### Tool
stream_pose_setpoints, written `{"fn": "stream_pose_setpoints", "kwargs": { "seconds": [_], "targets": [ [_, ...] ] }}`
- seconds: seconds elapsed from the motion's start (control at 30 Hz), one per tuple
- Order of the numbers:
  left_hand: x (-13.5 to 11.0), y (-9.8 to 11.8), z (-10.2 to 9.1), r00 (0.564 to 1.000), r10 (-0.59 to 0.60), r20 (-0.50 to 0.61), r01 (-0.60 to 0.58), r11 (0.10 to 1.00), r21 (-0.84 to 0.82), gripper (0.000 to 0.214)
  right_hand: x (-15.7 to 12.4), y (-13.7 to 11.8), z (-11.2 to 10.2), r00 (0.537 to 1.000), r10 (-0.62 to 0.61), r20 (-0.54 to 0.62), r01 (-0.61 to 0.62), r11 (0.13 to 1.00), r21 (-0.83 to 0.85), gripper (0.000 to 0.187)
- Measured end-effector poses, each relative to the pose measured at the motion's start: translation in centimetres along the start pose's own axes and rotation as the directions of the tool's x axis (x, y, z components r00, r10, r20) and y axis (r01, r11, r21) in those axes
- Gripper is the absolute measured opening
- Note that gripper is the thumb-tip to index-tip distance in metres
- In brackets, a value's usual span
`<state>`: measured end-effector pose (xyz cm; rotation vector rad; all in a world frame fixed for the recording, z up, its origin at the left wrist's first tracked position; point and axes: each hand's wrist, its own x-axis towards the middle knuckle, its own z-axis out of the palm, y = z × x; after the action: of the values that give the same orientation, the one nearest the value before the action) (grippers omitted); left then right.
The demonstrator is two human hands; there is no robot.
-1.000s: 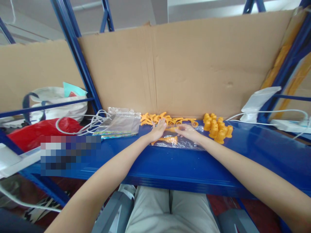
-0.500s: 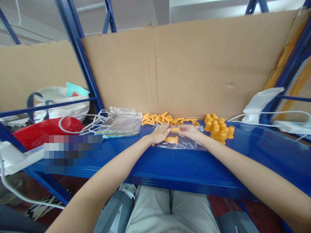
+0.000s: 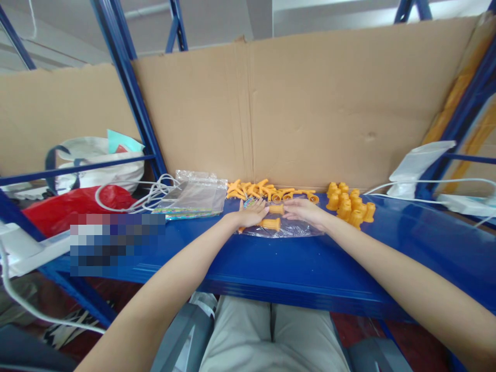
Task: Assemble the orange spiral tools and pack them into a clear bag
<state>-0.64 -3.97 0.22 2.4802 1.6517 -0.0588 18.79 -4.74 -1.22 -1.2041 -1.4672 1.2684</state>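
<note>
A clear plastic bag point(image 3: 294, 229) lies flat on the blue shelf point(image 3: 271, 258) with orange plastic parts point(image 3: 271, 223) inside it. My left hand point(image 3: 251, 214) rests flat on the bag's left end, fingers stretched out. On the bag's upper right part lies my right hand point(image 3: 306, 211), its fingers pointing left toward a small orange piece point(image 3: 276, 209); they look extended and pressed on the plastic. Behind the hands is a row of orange star-shaped and ring parts point(image 3: 267, 191). A cluster of orange cup-shaped parts point(image 3: 349, 204) stands just right of my right hand.
A stack of clear zip bags point(image 3: 191, 199) and white cables point(image 3: 151, 194) lie to the left. A red bag point(image 3: 65, 206) and a white tote point(image 3: 96, 165) sit further left. Cardboard point(image 3: 310, 103) backs the shelf. A white pouch point(image 3: 418, 160) and power strip point(image 3: 465, 202) are at right.
Both hands slid a little along the bag. The bag now looks flatter and more bunched toward the middle.
</note>
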Motion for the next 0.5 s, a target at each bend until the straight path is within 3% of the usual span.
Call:
{"fn": "stream_pose_setpoints", "kwargs": {
  "seconds": [0.17,0.27,0.4,0.5],
  "targets": [
    [0.2,-0.1,0.2,1.0,-0.011,0.008,0.011,1.0,0.019,0.066,-0.8,-2.2,-2.2,0.993,0.097,0.064,-0.089,0.989,-0.115,0.012],
    [0.2,-0.1,0.3,1.0,-0.003,-0.002,0.003,1.0,0.011,0.066,-1.0,-3.9,-4.4,0.996,0.09,0.017,-0.085,0.977,-0.194,0.015],
    [0.2,-0.3,0.4,1.0,0.012,-0.007,-0.012,1.0,-0.023,0.066,0.1,-5.4,-7.5,0.98,-0.08,-0.184,0.014,0.943,-0.332,0.026],
    [0.4,-0.5,0.5,1.0,0.015,-0.016,-0.016,0.999,-0.04,0.068,1.9,-5.7,-9.4,0.951,-0.201,-0.237,0.07,0.882,-0.466,0.027]
  ]
}}
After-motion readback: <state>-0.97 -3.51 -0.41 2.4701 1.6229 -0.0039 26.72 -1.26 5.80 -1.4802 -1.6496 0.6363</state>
